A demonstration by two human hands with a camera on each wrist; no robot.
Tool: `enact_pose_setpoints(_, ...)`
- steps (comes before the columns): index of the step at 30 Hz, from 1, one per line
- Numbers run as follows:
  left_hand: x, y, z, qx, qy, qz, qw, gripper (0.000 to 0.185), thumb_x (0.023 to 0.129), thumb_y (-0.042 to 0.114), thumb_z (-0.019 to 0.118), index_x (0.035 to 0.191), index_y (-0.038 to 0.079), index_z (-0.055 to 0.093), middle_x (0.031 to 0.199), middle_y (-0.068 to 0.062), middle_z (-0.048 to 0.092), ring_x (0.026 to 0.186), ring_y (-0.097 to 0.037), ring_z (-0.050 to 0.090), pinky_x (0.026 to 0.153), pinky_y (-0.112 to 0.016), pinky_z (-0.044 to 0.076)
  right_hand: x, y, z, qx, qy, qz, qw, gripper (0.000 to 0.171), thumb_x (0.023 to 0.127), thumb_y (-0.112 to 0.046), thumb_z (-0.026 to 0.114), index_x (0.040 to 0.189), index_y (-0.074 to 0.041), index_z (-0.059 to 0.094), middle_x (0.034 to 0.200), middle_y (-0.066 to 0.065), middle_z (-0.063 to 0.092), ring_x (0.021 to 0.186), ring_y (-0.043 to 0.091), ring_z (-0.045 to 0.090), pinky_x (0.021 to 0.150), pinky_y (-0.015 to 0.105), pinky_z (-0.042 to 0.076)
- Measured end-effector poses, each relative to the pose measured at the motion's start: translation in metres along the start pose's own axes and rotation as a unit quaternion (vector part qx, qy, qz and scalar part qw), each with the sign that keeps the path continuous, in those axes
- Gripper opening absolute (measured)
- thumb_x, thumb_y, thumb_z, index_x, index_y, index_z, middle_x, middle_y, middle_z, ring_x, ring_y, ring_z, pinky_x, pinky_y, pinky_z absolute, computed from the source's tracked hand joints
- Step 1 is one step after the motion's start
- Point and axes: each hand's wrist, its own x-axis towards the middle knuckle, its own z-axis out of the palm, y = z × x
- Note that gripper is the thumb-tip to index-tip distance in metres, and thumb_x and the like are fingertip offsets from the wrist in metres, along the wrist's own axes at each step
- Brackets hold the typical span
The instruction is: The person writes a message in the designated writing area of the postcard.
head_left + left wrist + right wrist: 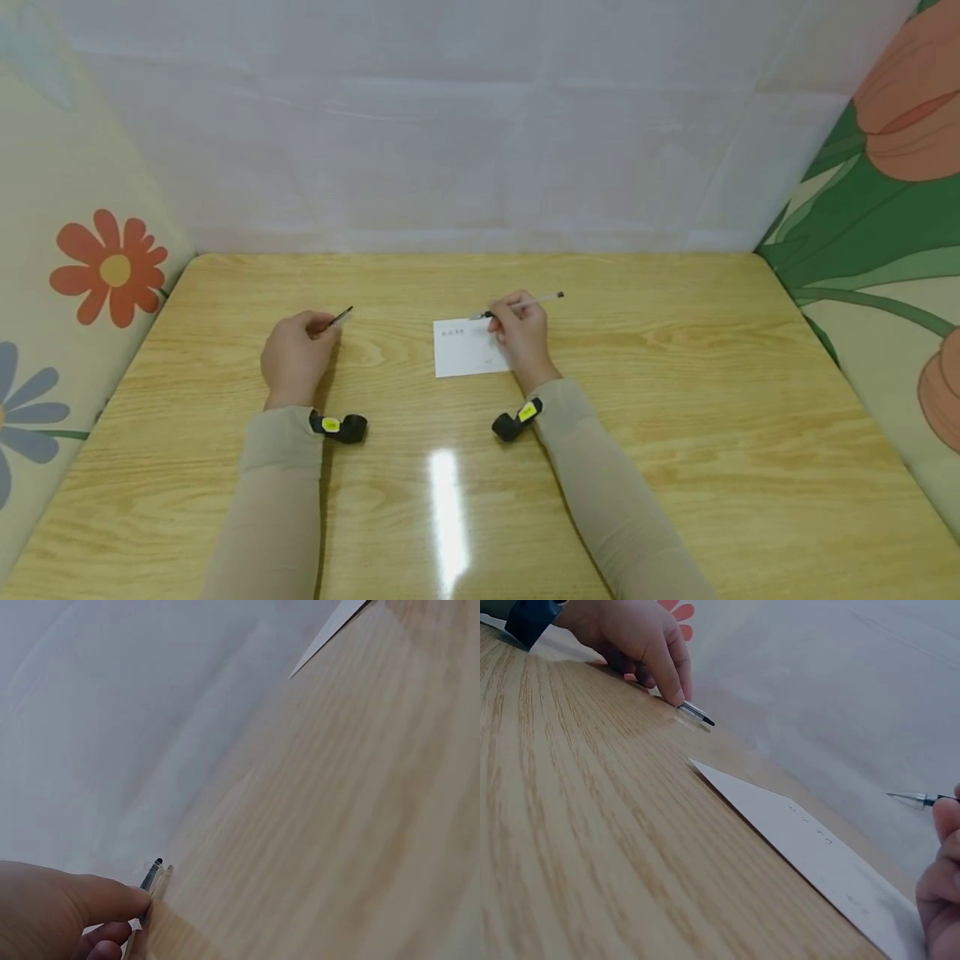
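In the head view a small white card [463,357] lies on the wooden table, with a short row of handwritten marks near its top left and a faint mark lower right. My right hand [525,337] grips a clear-barrelled pen [538,300] over the card's right side. The pen's bare metal tip [911,799] points left, raised above the card in the right wrist view. Off to the left, my left hand [298,357] pinches a clear pen cap [342,317] with a dark end between thumb and forefinger, low over the table.
The wooden table [660,433] reaches back to a white cloth backdrop [480,142]. Flower-patterned panels [112,150] flank it on both sides. Each wrist carries a black camera [352,428], and a bright light reflection lies on the table between the forearms.
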Motion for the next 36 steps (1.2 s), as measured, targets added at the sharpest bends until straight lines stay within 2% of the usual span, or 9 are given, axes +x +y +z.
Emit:
enact_pose_setpoints(9, 0.0, 0.0, 0.0, 0.002, 0.0, 0.0, 1.0, 0.031, 0.102, 0.025, 0.063, 0.124, 0.005, 0.071, 0.114, -0.018, 0.069, 0.096, -0.034, 0.062, 0.075, -0.044, 0.045, 0.0, 0.0, 0.0, 0.0, -0.002, -0.001, 1.0, 0.021, 0.096, 0.001, 0.061, 0.079, -0.009, 0.054, 0.056, 0.0, 0.057, 0.045, 0.006, 0.045, 0.04, 0.017, 0.033)
enact_pose_setpoints(19, -0.002, 0.0, -0.001, 0.01, -0.013, 0.018, 0.9997, 0.029, 0.102, 0.023, 0.063, 0.123, 0.004, 0.071, 0.113, -0.02, 0.068, 0.094, -0.035, 0.062, 0.071, -0.044, 0.047, 0.0, -0.001, -0.001, -0.004, -0.01, 0.008, 1.0, 0.021, 0.098, -0.001, 0.061, 0.08, -0.009, 0.054, 0.057, 0.002, 0.058, 0.046, 0.008, 0.046, 0.041, 0.018, 0.033)
enact_pose_setpoints(30, -0.005, 0.005, -0.005, -0.003, -0.036, 0.012, 0.9993, 0.032, 0.103, 0.024, 0.061, 0.126, 0.003, 0.068, 0.122, -0.022, 0.067, 0.104, -0.038, 0.062, 0.083, -0.051, 0.049, 0.0, -0.002, -0.001, -0.001, -0.014, 0.01, 1.0, 0.021, 0.098, -0.001, 0.062, 0.08, -0.008, 0.054, 0.057, 0.003, 0.058, 0.045, 0.009, 0.045, 0.041, 0.018, 0.033)
enact_pose_setpoints(36, -0.006, 0.011, -0.007, -0.02, -0.04, 0.022, 0.9987, 0.03, 0.102, 0.021, 0.061, 0.125, 0.002, 0.068, 0.123, -0.021, 0.067, 0.107, -0.038, 0.061, 0.089, -0.052, 0.048, -0.001, -0.001, 0.0, -0.003, -0.01, -0.001, 1.0, 0.021, 0.097, 0.001, 0.06, 0.08, -0.008, 0.053, 0.057, 0.001, 0.057, 0.045, 0.007, 0.046, 0.041, 0.017, 0.034)
